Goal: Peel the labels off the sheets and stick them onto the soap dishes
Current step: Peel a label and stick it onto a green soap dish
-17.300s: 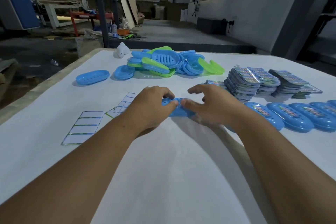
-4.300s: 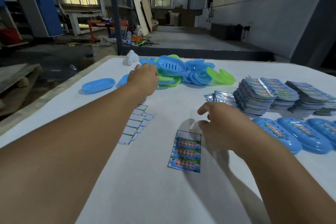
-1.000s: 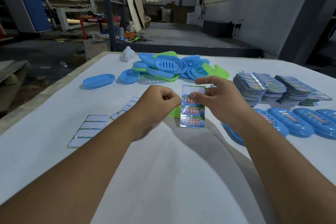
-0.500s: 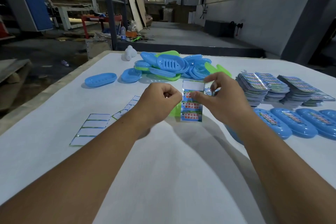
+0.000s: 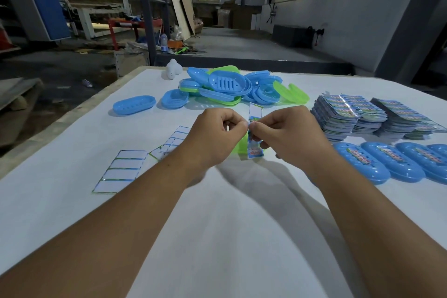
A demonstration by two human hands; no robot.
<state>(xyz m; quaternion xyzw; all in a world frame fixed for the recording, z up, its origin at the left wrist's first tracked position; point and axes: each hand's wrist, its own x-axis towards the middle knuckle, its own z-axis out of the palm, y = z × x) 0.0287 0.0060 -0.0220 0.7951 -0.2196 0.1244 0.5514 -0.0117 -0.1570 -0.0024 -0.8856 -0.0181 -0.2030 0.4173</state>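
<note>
A narrow label sheet [image 5: 254, 150] hangs upright above the white table [image 5: 217, 237], its top slot blank and colourful labels lower down. My left hand [image 5: 215, 138] and my right hand [image 5: 287, 135] both pinch it near its middle, fingertips meeting at one label. Under the hands a green soap dish [image 5: 239, 146] lies on the table, mostly hidden. A pile of blue and green soap dishes [image 5: 227, 87] sits at the back. Labelled blue dishes [image 5: 362, 164] lie in a row at the right.
Stacks of full label sheets [image 5: 348, 113] stand at the right behind the labelled dishes. Used backing sheets [image 5: 121, 169] lie at the left, with two single blue dishes [image 5: 134, 105] beyond. A small white object [image 5: 173, 70] is near the far edge.
My right hand has dropped from the sheet's top corner to its middle, and both hands' fingertips now meet on one label. The sheet has turned more edge-on.
</note>
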